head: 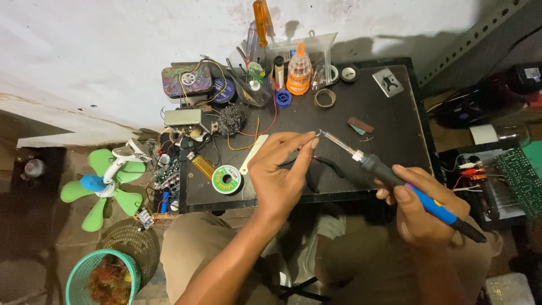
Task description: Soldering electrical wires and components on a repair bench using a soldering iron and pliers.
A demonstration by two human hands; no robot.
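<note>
My right hand [422, 208] grips a soldering iron [389, 176] with a blue and black handle, its metal tip pointing up-left over the black table [384, 121]. My left hand [279, 172] pinches something thin between thumb and forefinger right at the iron's tip; the item is too small to make out. Black-handled pliers [330, 165] lie on the table just under my left fingers. A green spool of solder wire [227, 179] rests left of that hand.
Along the wall sit a steel wool ball [231, 118], an orange bottle [299, 70], a screwdriver [262, 22], tape rings [325, 97] and a wired tin [186, 81]. A green fan [107, 181] and teal basket [101, 279] stand left. A green circuit board [522, 178] lies right.
</note>
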